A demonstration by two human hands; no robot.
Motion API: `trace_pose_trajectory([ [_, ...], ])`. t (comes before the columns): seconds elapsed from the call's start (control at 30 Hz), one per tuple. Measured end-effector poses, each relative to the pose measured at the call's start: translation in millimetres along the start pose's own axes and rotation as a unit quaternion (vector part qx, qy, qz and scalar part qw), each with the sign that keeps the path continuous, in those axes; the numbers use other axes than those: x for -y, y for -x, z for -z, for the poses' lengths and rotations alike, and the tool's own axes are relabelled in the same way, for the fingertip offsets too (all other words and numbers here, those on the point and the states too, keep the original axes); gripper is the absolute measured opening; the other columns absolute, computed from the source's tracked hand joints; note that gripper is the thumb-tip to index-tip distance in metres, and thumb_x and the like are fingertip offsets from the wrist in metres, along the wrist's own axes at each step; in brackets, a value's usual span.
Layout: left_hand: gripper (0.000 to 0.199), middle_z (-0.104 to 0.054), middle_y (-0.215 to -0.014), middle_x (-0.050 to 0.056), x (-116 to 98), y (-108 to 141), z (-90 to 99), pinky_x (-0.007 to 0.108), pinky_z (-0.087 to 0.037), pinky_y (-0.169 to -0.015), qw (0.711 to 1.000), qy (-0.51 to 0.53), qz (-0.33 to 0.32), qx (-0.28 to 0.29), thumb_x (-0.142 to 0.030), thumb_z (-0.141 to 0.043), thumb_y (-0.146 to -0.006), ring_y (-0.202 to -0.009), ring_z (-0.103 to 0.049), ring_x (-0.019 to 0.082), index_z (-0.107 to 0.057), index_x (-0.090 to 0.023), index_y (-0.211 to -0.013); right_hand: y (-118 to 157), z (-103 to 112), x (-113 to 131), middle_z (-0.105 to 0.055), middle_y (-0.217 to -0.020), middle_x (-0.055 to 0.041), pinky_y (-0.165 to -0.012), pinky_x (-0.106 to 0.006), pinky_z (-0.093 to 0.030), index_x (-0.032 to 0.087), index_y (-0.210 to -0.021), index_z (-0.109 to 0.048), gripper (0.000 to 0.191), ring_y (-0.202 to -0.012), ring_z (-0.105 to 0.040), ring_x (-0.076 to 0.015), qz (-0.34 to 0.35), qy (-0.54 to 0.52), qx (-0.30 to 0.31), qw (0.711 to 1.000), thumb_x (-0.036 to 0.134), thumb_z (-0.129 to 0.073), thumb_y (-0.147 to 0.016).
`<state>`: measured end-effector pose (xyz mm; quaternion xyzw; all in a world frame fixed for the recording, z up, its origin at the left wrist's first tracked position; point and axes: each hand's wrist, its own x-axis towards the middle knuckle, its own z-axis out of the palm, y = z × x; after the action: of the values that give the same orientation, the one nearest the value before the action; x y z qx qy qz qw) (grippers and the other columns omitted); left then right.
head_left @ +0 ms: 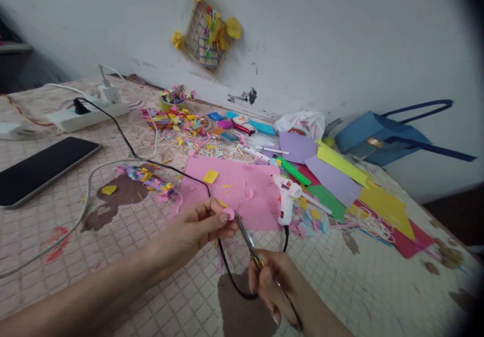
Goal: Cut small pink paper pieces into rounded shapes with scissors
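Observation:
Between its thumb and fingers, my left hand (206,223) pinches a small pink paper piece (229,213). My right hand (274,281) is wrapped round the handles of metal scissors (247,239), whose blades point up and left, with the tips beside the pink piece. Both hands are over the near edge of a pink paper sheet (234,181), which carries a yellow square (210,176) and small scraps. A white glue gun (286,201) lies at the sheet's right side, its black cord running down behind my right hand.
A phone (49,168) and a power strip (88,118) are on the left, with cables crossing the table. Paper scraps (177,120) and a filled pot (172,100) sit at the back. Coloured sheets (336,176), white string (366,223) and a blue bag (378,138) are on the right.

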<state>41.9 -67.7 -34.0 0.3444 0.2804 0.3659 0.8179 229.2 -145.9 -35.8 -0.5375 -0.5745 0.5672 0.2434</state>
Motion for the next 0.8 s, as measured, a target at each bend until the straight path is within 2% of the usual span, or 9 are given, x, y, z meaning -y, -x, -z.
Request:
trace_pose_trajectory([
  [0.23, 0.010, -0.062, -0.079, 0.000, 10.3, 2.4, -7.3, 0.025, -0.045, -0.078, 0.996, 0.057, -0.035, -0.053, -0.021, -0.065, -0.080, -0.077, -0.056, 0.011, -0.062, -0.016, -0.072, -11.7, -17.0, -16.4, -0.033, -0.038, 0.0083, -0.028, -0.017, -0.020, 0.019, -0.061, -0.041, 0.061, -0.028, -0.030, -0.0044, 0.025, -0.007, -0.058, 0.998, 0.079, -0.033, -0.073],
  [0.43, 0.014, -0.058, -0.076, -0.002, 12.8, 6.4, -14.0, 0.024, -0.042, -0.074, 0.990, 0.082, -0.046, -0.103, -0.022, -0.067, -0.077, -0.072, -0.052, 0.010, -0.061, -0.016, -0.066, -14.3, -29.7, -18.8, -0.031, -0.039, 0.0089, -0.029, -0.017, -0.016, 0.019, -0.060, -0.039, 0.058, -0.029, -0.028, -0.0039, 0.041, -0.047, -0.079, 0.995, 0.075, -0.036, -0.076],
  [0.67, 0.013, -0.057, -0.075, -0.002, 16.5, 5.7, -19.0, 0.024, -0.041, -0.070, 0.983, 0.103, -0.066, -0.137, -0.022, -0.073, -0.070, -0.069, -0.050, 0.010, -0.062, -0.017, -0.065, -20.6, -42.1, -19.5, -0.030, -0.034, 0.0102, -0.026, -0.015, -0.020, 0.020, -0.060, -0.039, 0.062, -0.025, -0.026, -0.0037, 0.024, -0.060, -0.103, 0.993, 0.081, -0.034, -0.070],
  [0.8, 0.015, -0.055, -0.073, -0.003, 18.4, 4.6, -24.7, 0.024, -0.041, -0.068, 0.979, 0.101, -0.075, -0.160, -0.023, -0.072, -0.070, -0.067, -0.049, 0.010, -0.061, -0.016, -0.064, -20.2, -43.6, -13.5, -0.033, -0.037, 0.0096, -0.029, -0.016, -0.026, 0.019, -0.064, -0.042, 0.063, -0.027, -0.029, -0.0044, 0.023, -0.081, -0.089, 0.992, 0.080, -0.035, -0.070],
])
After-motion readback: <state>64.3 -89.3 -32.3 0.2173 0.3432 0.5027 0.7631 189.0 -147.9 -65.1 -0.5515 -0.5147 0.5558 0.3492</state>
